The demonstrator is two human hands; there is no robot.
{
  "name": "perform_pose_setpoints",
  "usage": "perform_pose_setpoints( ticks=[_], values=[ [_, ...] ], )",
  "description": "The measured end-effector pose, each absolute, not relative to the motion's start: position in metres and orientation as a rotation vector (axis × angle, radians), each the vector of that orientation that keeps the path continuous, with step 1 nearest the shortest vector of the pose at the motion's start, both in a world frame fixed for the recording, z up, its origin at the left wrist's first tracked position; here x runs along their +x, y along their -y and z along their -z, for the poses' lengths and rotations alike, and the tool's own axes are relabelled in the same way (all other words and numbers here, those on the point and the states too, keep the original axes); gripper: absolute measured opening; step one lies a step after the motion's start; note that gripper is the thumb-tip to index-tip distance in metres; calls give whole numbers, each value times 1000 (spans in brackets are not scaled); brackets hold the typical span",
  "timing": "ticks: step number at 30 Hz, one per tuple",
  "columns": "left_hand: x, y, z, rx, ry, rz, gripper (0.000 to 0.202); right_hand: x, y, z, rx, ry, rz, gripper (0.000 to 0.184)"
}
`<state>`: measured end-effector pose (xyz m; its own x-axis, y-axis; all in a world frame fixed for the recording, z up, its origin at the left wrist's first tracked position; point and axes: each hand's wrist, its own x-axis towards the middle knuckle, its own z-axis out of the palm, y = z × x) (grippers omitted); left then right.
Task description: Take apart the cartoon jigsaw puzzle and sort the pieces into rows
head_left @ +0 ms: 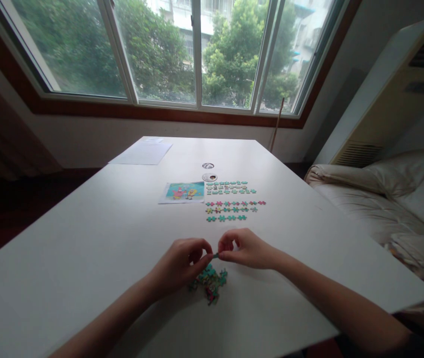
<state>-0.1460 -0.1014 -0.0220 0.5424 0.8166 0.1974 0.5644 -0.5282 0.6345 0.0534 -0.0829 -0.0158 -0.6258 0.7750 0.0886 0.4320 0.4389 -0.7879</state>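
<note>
My left hand (180, 261) and my right hand (247, 248) meet above the table, fingertips pinched on a small teal jigsaw puzzle piece (215, 255) between them. Just below my hands lies a loose pile of jigsaw pieces (211, 286), mostly teal with some pink and yellow; my left hand covers part of it. Farther off, several rows of separate puzzle pieces (230, 210) are laid out side by side. Left of these rows rests a picture sheet (185, 192) with pink and yellow cartoon figures on a blue ground.
Two round discs (209, 177) lie beyond the picture on the white table (85, 238). White papers (141, 153) are at the far left corner. A cream sofa (379, 199) and a tall appliance (387, 89) stand to the right, with a window (197, 54) behind.
</note>
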Motion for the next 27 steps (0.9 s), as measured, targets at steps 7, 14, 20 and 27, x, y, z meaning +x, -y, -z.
perform_pose_setpoints(
  ticks=[7, 14, 20, 27],
  values=[
    [-145, 103, 24, 2259, -1127, -673, 14, 53, 83, 19, -1039, 2237, -1009, 11],
    [-147, 94, 23, 1945, -1243, -801, 22, 52, 82, 17, -1059, 2190, -943, 21],
    [-148, 92, 27, 1856, -1206, -822, 24, 50, 84, 18, -1059, 2191, -914, 19],
    [-147, 93, 28, 1862, -1200, -818, 24, 49, 85, 21, -1064, 2198, -894, 19]
  ],
)
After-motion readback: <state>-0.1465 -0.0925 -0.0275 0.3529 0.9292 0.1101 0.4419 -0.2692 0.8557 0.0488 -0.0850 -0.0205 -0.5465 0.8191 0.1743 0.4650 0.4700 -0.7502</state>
